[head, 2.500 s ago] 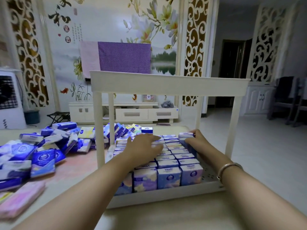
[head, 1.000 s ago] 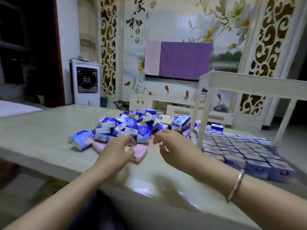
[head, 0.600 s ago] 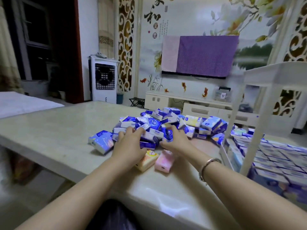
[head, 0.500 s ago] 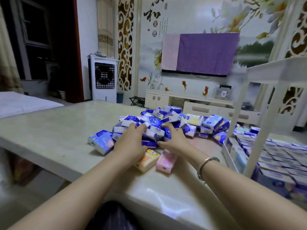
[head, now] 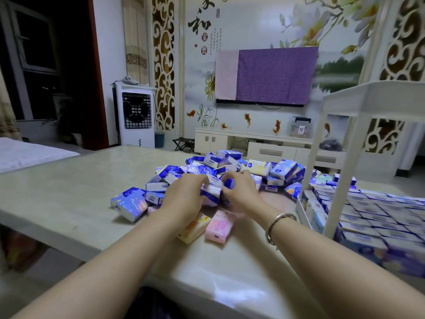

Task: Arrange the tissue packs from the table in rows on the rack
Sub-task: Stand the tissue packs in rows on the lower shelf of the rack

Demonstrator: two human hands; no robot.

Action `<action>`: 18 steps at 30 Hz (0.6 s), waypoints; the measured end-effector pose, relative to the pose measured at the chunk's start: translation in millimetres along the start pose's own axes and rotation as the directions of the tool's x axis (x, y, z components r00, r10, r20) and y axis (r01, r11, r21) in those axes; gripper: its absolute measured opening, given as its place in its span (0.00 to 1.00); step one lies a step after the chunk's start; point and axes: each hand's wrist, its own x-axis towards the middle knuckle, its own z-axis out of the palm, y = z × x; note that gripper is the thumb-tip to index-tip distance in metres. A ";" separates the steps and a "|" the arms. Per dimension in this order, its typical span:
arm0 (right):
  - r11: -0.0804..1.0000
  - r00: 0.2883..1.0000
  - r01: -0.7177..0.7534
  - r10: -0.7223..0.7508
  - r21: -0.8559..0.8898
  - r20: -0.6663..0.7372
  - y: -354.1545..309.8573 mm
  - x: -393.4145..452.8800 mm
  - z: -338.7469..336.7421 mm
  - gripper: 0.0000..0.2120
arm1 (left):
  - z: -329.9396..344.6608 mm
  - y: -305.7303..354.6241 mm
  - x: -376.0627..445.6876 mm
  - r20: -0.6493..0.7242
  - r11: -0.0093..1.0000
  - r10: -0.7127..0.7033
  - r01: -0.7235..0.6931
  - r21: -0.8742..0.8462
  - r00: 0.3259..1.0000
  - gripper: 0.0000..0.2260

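A heap of blue and white tissue packs lies on the pale table. Both my hands are at the heap's near edge. My left hand curls round a blue and white pack. My right hand has its fingers bent over packs right beside it, touching the same bundle. A pink pack and an orange pack lie loose just under my wrists. The white rack stands at the right, its lower shelf filled with rows of packs.
The rack's top shelf juts out above its lower one. A single blue pack lies at the heap's left. The table's near edge runs under my forearms. A TV cabinet and an air cooler stand beyond the table.
My view has swung left from the rack to the heap. Both hands left the shelf's rows, reached into the heap, and now their fingers have closed on packs there.
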 end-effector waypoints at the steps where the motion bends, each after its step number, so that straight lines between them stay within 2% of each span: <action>1: 1.000 1.000 -0.010 0.010 0.008 -0.012 1.0 -0.6 -1.9 0.09 | -0.9 2.3 -1.0 -0.006 1.000 0.003 -0.003 -0.013 1.000 0.13; 6: 0.994 0.991 0.018 -0.003 0.110 -0.132 -2.0 -13.9 -29.6 0.04 | -12.4 16.0 -6.6 -0.132 0.990 0.046 -0.063 -0.126 0.990 0.09; 9: 0.962 0.984 0.079 -0.034 0.261 -0.175 -15.2 -36.6 -58.1 0.07 | -26.0 32.4 -16.1 -0.184 0.960 0.066 -0.113 -0.255 0.981 0.10; 12: 0.924 0.975 0.182 -0.126 0.337 -0.183 -31.3 -62.1 -87.1 0.07 | -46.5 50.1 -27.7 -0.196 0.925 0.131 -0.192 -0.329 0.972 0.13; 15: 0.884 0.961 0.270 -0.225 0.381 -0.159 -45.7 -85.3 -115.9 0.11 | -73.1 67.1 -35.8 -0.171 0.899 0.241 -0.286 -0.332 0.955 0.10; 18: 0.871 0.937 0.350 -0.318 0.344 -0.148 -55.4 -106.8 -145.1 0.14 | -101.8 90.3 -44.3 -0.125 0.870 0.312 -0.336 -0.360 0.942 0.09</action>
